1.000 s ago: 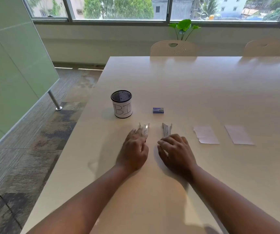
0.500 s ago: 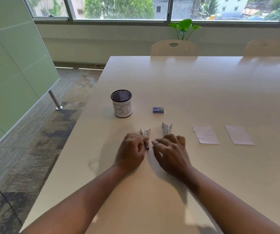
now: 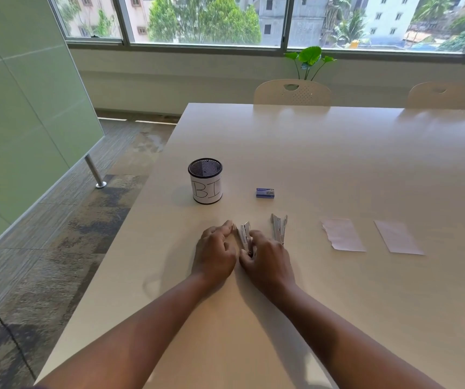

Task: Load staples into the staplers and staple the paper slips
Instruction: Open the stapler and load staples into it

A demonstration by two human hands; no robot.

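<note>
Two small silver staplers lie on the pale table. The left stapler point(image 3: 244, 233) sits between my hands. My right hand point(image 3: 268, 262) pinches its near end with thumb and forefinger. My left hand point(image 3: 216, 248) lies just left of it, its fingers loosely curled and the fingertips close to the stapler's far end. The right stapler point(image 3: 279, 227) lies free beside my right hand. A small blue staple box point(image 3: 265, 193) lies beyond the staplers. Two white paper slips point(image 3: 343, 235) point(image 3: 398, 237) lie flat to the right.
A black mesh cup point(image 3: 205, 181) with a white label stands at the back left of the staplers. The table's left edge point(image 3: 130, 220) drops to carpeted floor. Two chairs point(image 3: 292, 92) stand at the far side, with a plant behind them.
My right hand has moved left from the right stapler onto the near end of the left stapler. My left hand has slid off the left stapler to its left side.
</note>
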